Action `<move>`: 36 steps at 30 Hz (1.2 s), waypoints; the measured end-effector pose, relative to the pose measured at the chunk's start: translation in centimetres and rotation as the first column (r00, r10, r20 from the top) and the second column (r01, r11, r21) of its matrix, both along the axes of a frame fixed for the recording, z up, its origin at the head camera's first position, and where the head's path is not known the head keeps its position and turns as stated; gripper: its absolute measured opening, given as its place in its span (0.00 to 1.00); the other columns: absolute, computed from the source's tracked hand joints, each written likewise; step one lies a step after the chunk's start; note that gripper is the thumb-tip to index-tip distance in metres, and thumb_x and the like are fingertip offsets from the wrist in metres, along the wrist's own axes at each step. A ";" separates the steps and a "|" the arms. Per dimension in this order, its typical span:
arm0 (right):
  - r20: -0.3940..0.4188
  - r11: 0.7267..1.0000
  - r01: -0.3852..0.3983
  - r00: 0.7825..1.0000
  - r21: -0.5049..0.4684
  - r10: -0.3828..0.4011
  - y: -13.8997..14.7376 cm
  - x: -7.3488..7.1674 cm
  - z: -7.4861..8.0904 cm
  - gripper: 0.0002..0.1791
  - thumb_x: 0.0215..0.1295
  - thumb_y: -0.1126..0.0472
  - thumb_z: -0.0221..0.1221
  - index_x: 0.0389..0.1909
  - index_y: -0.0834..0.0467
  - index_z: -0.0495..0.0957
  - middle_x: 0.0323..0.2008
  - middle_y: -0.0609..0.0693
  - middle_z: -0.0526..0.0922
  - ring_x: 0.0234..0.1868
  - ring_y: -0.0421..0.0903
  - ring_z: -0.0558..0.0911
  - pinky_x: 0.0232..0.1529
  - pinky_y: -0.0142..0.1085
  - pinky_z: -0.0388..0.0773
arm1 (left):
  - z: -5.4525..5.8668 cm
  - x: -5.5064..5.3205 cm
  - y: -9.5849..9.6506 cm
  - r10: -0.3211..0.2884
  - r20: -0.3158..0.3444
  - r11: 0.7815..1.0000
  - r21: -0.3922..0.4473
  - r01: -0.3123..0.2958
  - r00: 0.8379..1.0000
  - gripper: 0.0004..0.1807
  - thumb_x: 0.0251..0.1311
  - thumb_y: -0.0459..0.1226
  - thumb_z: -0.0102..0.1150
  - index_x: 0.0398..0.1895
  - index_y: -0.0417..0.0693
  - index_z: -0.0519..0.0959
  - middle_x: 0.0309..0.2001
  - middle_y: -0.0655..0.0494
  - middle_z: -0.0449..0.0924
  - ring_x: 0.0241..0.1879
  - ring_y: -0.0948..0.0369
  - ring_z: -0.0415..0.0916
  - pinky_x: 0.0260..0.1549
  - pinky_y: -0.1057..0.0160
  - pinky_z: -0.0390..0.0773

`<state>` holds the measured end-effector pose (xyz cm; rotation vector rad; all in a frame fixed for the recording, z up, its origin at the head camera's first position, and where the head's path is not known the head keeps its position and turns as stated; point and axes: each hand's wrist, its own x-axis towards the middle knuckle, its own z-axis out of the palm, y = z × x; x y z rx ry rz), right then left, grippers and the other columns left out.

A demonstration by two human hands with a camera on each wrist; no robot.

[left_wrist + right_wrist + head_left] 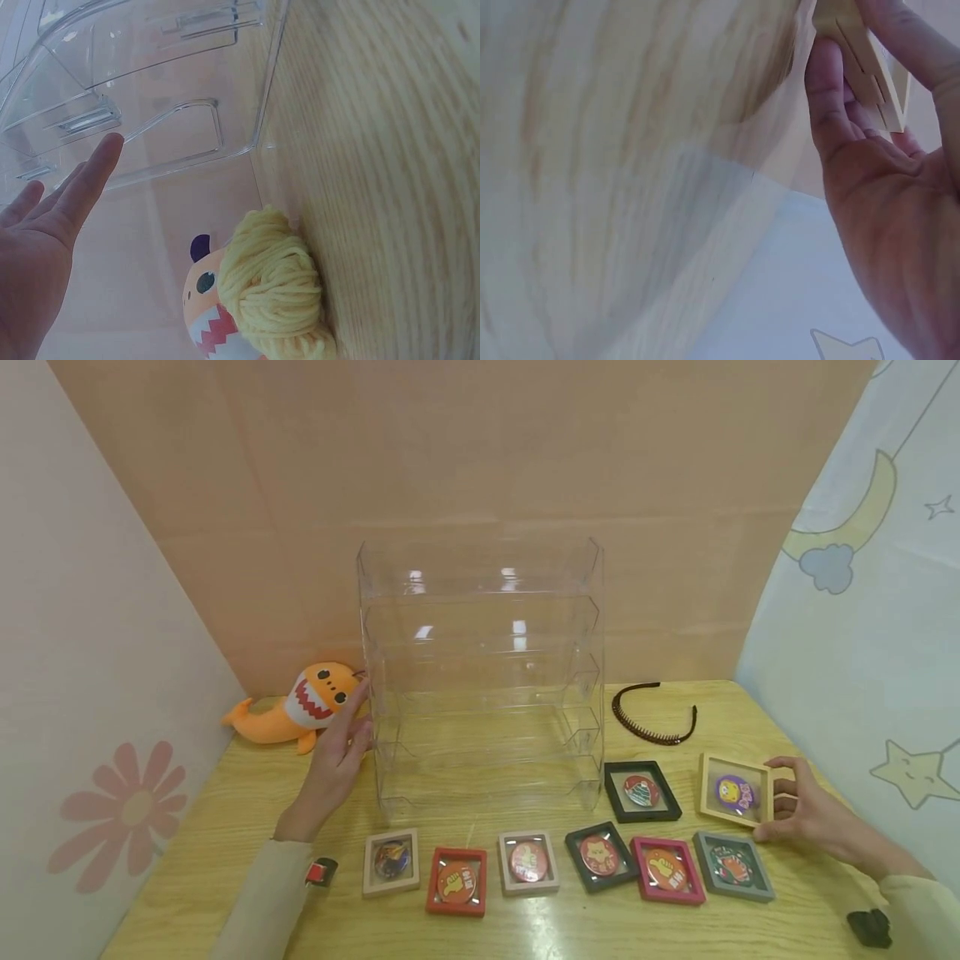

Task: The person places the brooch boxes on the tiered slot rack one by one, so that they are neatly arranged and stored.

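Observation:
A clear plastic tiered rack point(480, 702) stands upright mid-table. My left hand point(339, 760) is at its left side, fingers extended; in the left wrist view the left hand point(52, 232) has straight fingers beside the clear side panel point(180, 127). At the right, my right hand point(806, 806) grips a pale yellow display frame point(703, 789) by its right edge, tilted up, with a purple round badge point(733, 794) inside. The right wrist view shows that frame point(862, 71) pinched between thumb and fingers of the right hand point(889, 195).
Several framed badges lie in front of the rack, including a red frame point(457, 910) and a grey one point(738, 890). A black frame point(660, 816) and brown headband point(652, 737) lie right. An orange plush shark point(273, 723) sits left; yellow yarn point(270, 281) is beside it.

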<state>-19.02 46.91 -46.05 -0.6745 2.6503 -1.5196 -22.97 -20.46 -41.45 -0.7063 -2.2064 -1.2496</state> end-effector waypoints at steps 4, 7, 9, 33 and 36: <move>0.003 0.994 0.099 0.995 0.039 -0.100 -0.1 0.4 0.7 0.54 0.49 0.86 0.67 0.63 0.40 0.51 0.36 0.51 0.81 0.33 0.41 0.84 0.29 0.31 0.83 | 0.1 0.1 -0.2 0.004 0.016 1.000 -0.018 -0.003 1.000 0.36 0.76 0.25 0.44 0.82 0.52 0.51 0.77 0.44 0.57 0.64 0.42 0.71 0.53 0.77 0.74; 0.014 0.987 0.154 0.988 0.039 -0.154 0.0 0.7 1.2 0.48 0.52 0.84 0.67 0.62 0.41 0.57 0.38 0.44 0.82 0.35 0.37 0.84 0.30 0.31 0.84 | 0.1 0.0 -0.3 -0.002 0.015 1.000 -0.023 0.003 1.000 0.35 0.77 0.27 0.44 0.82 0.54 0.50 0.77 0.45 0.56 0.64 0.42 0.71 0.53 0.76 0.76; 0.008 0.986 0.167 0.986 0.029 -0.167 0.1 0.9 1.5 0.43 0.55 0.83 0.65 0.61 0.44 0.61 0.41 0.38 0.82 0.37 0.34 0.84 0.30 0.32 0.85 | 0.1 -0.1 -0.3 -0.003 0.007 1.000 -0.027 0.003 1.000 0.34 0.78 0.28 0.43 0.82 0.55 0.50 0.77 0.46 0.56 0.64 0.42 0.71 0.53 0.75 0.76; -0.273 0.857 0.477 0.866 0.198 -0.419 -1.1 3.5 3.5 0.17 0.66 0.66 0.68 0.51 0.63 0.73 0.42 0.19 0.74 0.37 0.16 0.77 0.28 0.18 0.77 | -0.1 0.0 -0.2 -0.015 0.005 1.000 -0.010 0.015 1.000 0.35 0.77 0.27 0.43 0.82 0.55 0.51 0.77 0.45 0.56 0.61 0.40 0.74 0.46 0.75 0.80; -0.281 0.855 0.482 0.861 0.190 -0.423 -1.3 3.6 3.9 0.17 0.66 0.67 0.67 0.52 0.63 0.73 0.44 0.18 0.72 0.38 0.15 0.75 0.28 0.17 0.77 | -0.1 0.1 -0.2 -0.007 0.000 1.000 -0.008 0.007 1.000 0.35 0.77 0.27 0.44 0.82 0.55 0.51 0.77 0.45 0.57 0.60 0.40 0.75 0.46 0.75 0.80</move>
